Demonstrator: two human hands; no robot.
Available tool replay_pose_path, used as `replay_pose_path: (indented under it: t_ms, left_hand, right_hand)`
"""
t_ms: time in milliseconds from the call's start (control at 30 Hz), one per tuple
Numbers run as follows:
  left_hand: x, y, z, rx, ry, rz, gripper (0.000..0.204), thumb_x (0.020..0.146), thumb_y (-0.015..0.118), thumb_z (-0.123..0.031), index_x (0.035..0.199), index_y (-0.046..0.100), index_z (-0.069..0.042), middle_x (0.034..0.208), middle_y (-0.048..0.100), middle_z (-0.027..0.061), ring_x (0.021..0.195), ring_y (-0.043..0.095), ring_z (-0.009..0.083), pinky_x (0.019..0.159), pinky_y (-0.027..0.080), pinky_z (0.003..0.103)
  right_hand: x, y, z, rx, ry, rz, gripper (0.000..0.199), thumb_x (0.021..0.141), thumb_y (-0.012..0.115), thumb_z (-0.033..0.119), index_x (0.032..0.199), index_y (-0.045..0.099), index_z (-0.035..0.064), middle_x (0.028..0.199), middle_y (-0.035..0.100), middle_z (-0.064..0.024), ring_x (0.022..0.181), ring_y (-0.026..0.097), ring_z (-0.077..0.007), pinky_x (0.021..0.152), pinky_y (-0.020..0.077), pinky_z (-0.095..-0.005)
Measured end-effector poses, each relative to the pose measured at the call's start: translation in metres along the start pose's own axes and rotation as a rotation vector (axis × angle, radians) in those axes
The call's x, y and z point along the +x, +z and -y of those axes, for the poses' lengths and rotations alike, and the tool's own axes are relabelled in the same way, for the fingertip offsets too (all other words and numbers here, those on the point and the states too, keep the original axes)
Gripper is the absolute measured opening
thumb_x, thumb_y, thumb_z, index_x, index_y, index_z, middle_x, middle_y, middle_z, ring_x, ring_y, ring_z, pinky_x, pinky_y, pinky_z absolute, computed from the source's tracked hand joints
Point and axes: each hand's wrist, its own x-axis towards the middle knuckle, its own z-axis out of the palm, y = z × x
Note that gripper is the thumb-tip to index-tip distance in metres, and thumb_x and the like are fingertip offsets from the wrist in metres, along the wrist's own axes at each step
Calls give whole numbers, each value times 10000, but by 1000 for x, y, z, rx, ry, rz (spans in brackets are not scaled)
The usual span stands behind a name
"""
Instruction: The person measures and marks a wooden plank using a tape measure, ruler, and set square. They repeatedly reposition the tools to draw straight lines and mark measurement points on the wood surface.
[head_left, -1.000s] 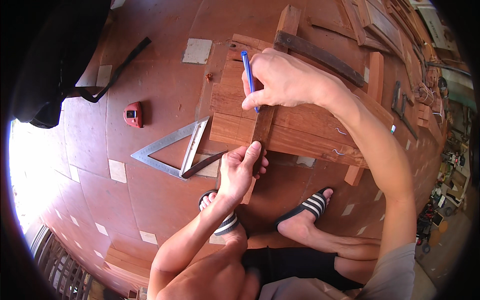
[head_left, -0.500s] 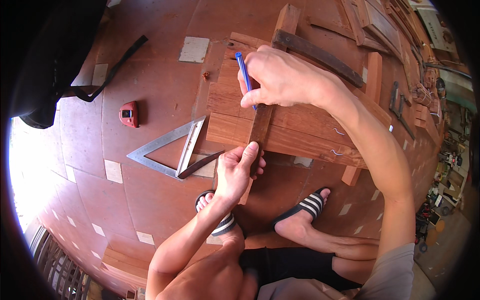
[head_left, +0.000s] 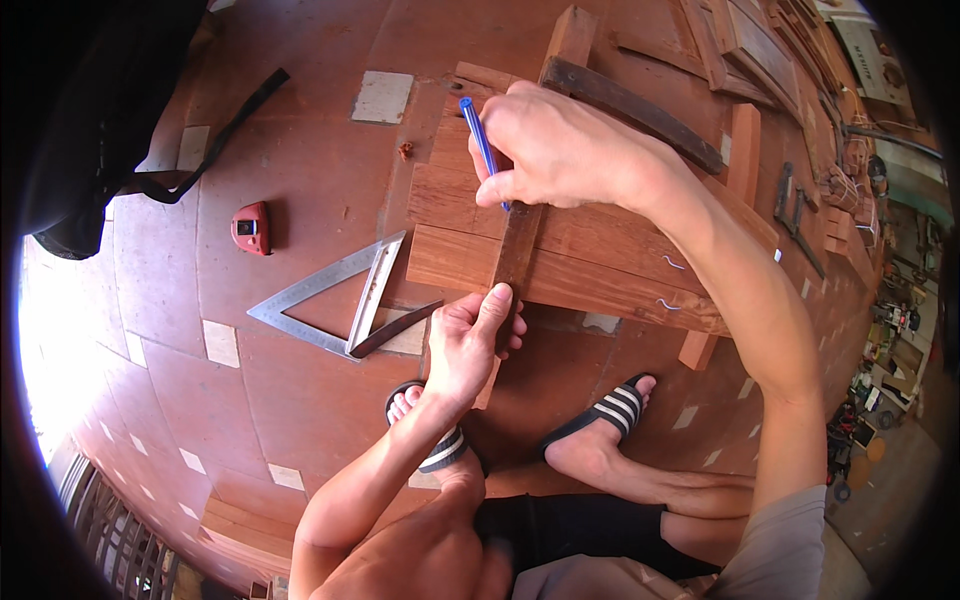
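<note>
My left hand [head_left: 468, 338] is closed round the near end of a narrow dark wood strip [head_left: 515, 252], thumb on top. The strip lies across reddish-brown wooden boards [head_left: 610, 245], which rest side by side over wood blocks. In my right hand [head_left: 550, 145] is a blue pen [head_left: 478, 138], pinched between thumb and fingers. Its tip points down at the left edge of the strip, near the far part of the boards; whether it touches the wood I cannot tell. Two small white curved marks [head_left: 668, 304] show on the boards to the right.
A metal triangle square [head_left: 290, 318] lies on the tiled floor, a thin dark sliver of wood [head_left: 398, 328] against it. Farther left sits a red tape measure [head_left: 250, 229]. A dark bar [head_left: 635, 115] lies beyond my right hand; tools and frames stand along the right. My sandalled feet are close to the boards.
The whole view has shifted slightly, so things sit a little farther left. My right hand and the pen have moved slightly along the strip at most; both grips are unchanged.
</note>
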Motion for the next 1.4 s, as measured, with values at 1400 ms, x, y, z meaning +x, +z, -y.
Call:
replay_pose_path:
  t_ms: [1400]
  left_hand:
    - [2,-1,4,18,17,-8,428,1122,641,-392,969,765,-12,781,735,23,664,664,87,583,511,253]
  right_hand:
    - [-19,39,27,98,-73,15,295,830,870,253,828,722,-1,831,694,-195,913,666,-389,871,533,-488]
